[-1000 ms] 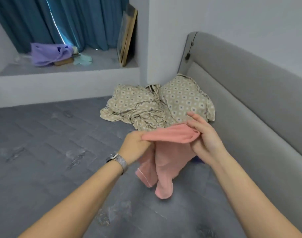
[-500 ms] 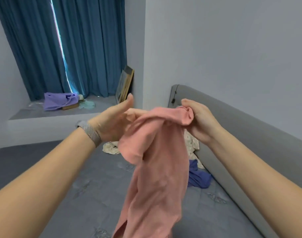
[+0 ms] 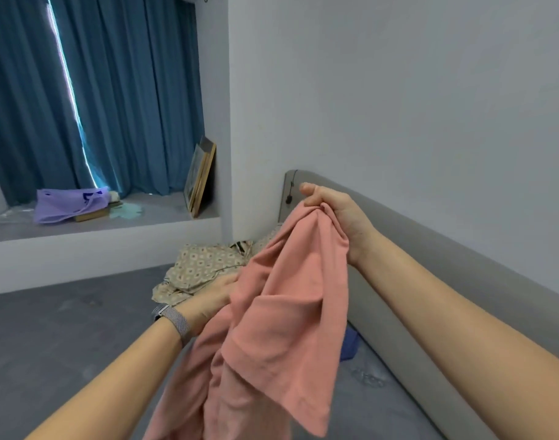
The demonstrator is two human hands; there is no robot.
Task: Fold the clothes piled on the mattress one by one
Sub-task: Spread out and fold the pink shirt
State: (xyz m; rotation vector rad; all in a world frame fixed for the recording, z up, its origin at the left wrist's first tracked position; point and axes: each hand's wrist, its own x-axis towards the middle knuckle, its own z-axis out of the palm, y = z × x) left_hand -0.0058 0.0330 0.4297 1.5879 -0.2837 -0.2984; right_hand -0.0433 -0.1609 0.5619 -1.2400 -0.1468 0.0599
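Right hand: the right hand (image 3: 330, 211) was raised in front of the wall, fingers curled round a bunched top edge of the pink garment (image 3: 284, 319), thumb pointing left.
Left hand: the left hand (image 3: 213, 296) sat lower, at the garment's left side, touching the cloth; its fingertips were hidden behind the fabric, so I could not tell whether it gripped. A woven grey watch band (image 3: 175, 320) circled that wrist.
Pink garment: hung in folds from the right hand down past the bottom of the view, clear of the mattress where visible; a hemmed edge ran across its front.
Pile: a beige patterned garment (image 3: 202, 265) lay crumpled on the grey mattress (image 3: 49, 338) at the far corner; a blue garment (image 3: 349, 341) lay beside the grey headboard (image 3: 430, 281).
Background: teal curtains (image 3: 119, 90) over a window ledge (image 3: 90, 227), with a purple plastic bag (image 3: 68, 204) on it and framed pictures (image 3: 200, 176) leaning against the side wall.
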